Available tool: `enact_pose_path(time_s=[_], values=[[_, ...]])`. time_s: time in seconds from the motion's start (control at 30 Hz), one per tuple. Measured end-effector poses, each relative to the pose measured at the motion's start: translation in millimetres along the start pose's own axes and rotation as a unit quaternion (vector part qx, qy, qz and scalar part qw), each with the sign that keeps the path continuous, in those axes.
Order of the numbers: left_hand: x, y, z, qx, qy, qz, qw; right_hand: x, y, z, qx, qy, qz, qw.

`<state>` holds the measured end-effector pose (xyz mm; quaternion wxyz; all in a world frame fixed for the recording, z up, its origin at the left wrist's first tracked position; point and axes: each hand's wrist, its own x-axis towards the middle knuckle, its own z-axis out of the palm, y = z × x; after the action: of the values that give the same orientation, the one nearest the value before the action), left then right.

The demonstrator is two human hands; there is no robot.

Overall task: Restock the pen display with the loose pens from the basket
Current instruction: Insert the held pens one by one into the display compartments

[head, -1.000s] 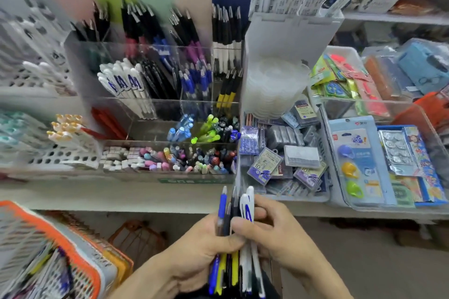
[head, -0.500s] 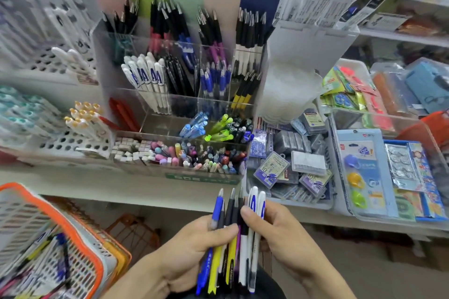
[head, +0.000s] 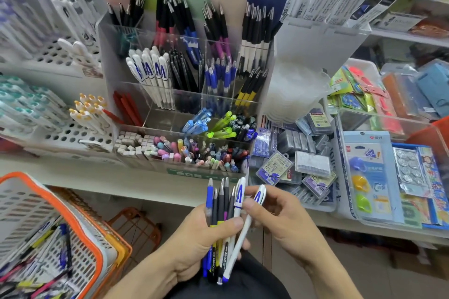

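My left hand grips a bundle of pens, blue, black, yellow-banded and white, held upright below the shelf. My right hand pinches one white pen with a blue letter on its cap, tilted away from the bundle to the right. The clear acrylic pen display stands on the shelf above, its compartments holding white, black, blue and yellow-banded pens. The white basket with an orange rim sits at lower left with loose pens inside.
White perforated pen racks stand left of the display. Trays of boxed refills and packaged stationery lie on the shelf to the right. An orange wire basket sits under the shelf.
The right hand has drawn one white pen out of the bundle and tilted it to the right. The view has shifted so the display sits further right and nearer.
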<state>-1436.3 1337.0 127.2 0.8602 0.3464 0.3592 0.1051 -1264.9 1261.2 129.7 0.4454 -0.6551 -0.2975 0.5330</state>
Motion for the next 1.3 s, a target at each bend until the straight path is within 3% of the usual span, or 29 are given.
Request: enact_pose_path(time_s=[0.2,0.4,0.53,0.7,0.83,0.97,1.17,1.3], values=[[-0.5,6.7,1.3,0.028,-0.003,0.003,1.000,14.3,-12.8,-8.9,0.069,0.110,-0.037,0.991],[6.9,20.6,-0.9,-0.029,0.063,0.050,0.996,36.8,-49.7,-6.5,0.094,0.111,-0.139,0.979],[11.5,34.9,-3.3,-0.141,0.164,0.100,0.971,63.3,-86.7,-3.8,0.141,0.154,-0.253,0.945],[7.4,45.4,-21.4,-0.197,0.205,0.135,0.949,100.6,-116.3,20.5,0.111,0.189,-0.389,0.895],[4.3,54.2,-36.7,-0.211,0.207,0.149,0.944,129.5,-116.9,52.7,-0.006,0.149,-0.485,0.862],[4.0,63.8,-52.7,-0.257,0.249,0.150,0.922,156.1,-110.2,88.5,-0.188,0.137,-0.512,0.827],[-0.6,72.7,-80.1,-0.251,0.245,0.141,0.926,195.2,-101.0,130.2,-0.394,0.069,-0.458,0.794],[-2.6,76.1,-92.7,-0.229,0.221,0.127,0.939,207.6,-91.8,138.5,-0.499,0.013,-0.363,0.787]])
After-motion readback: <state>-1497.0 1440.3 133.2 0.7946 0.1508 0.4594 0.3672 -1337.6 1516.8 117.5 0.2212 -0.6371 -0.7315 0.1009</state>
